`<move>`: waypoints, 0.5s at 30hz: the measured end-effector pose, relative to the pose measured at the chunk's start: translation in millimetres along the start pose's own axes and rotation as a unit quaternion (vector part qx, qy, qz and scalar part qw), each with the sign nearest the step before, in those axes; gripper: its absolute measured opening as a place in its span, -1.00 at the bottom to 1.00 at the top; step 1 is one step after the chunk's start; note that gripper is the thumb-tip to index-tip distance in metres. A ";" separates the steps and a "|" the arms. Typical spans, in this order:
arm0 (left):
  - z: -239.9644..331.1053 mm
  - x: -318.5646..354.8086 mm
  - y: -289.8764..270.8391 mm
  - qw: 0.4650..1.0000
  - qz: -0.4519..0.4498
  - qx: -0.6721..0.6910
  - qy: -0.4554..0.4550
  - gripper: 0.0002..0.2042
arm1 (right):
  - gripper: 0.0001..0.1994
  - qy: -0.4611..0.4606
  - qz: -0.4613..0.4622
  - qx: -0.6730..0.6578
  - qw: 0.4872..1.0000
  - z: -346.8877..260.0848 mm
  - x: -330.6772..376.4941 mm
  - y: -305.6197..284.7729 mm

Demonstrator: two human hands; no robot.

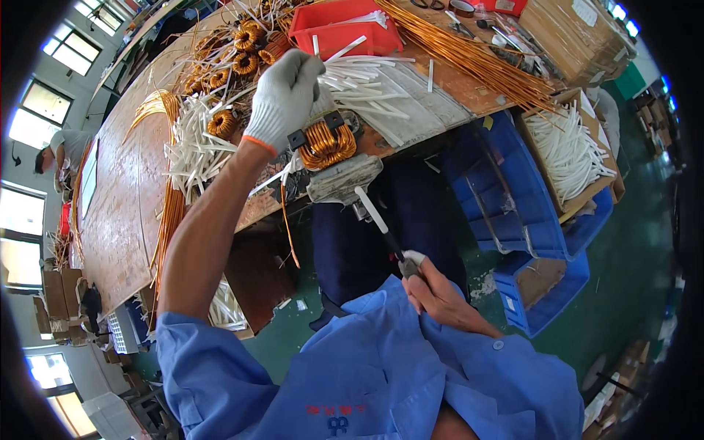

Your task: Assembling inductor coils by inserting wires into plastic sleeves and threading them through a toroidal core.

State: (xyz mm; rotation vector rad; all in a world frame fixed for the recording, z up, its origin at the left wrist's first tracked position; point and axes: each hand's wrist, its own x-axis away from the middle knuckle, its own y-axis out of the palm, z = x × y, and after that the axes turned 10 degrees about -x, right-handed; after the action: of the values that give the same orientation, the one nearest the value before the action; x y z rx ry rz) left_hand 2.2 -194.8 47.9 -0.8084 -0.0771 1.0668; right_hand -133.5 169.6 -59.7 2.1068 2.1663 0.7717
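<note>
A grey metal vise (346, 180) sits at the table edge in front of me. Just behind it is a copper-wound coil (327, 145) with black blocks at its corners. My left hand (281, 103), in a white knitted glove, is closed above the coil; whatever its curled fingers hold is hidden. Below the vise, my right hand (434, 295) grips a slim tool (374, 211) with a pale flat shaft and a dark handle. The tool's upper end reaches the vise's near side. A loose copper wire (287, 224) hangs down left of the vise.
White tubes (367, 88) lie behind the coil, near a red bin (345, 28). Wound rings (245, 62) and more tubes (196, 143) are at left. Long copper wires (469, 55) cross the far right. Blue bins (506, 183) and a tube-filled box (568, 158) stand right.
</note>
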 end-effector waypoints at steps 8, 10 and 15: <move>-27.5 -47.1 27.0 0.959 0.167 0.226 -0.036 -0.69 | -0.67 -0.068 0.003 -0.012 0.998 -50.6 -55.9 49.3; -26.9 -46.7 29.8 0.952 0.160 0.253 -0.070 -0.67 | -0.71 -0.055 -0.009 -0.063 0.996 -63.8 -61.8 57.5; -31.7 -51.3 29.5 0.949 0.132 0.275 -0.077 -0.64 | -0.69 -0.058 0.018 -0.066 0.996 -76.2 -80.5 60.2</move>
State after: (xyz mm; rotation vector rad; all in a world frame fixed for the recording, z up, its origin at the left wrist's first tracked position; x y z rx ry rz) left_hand -32.4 -246.6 22.9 -0.2307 0.1978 1.3211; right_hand -97.1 66.4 3.1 2.0760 1.9669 0.7524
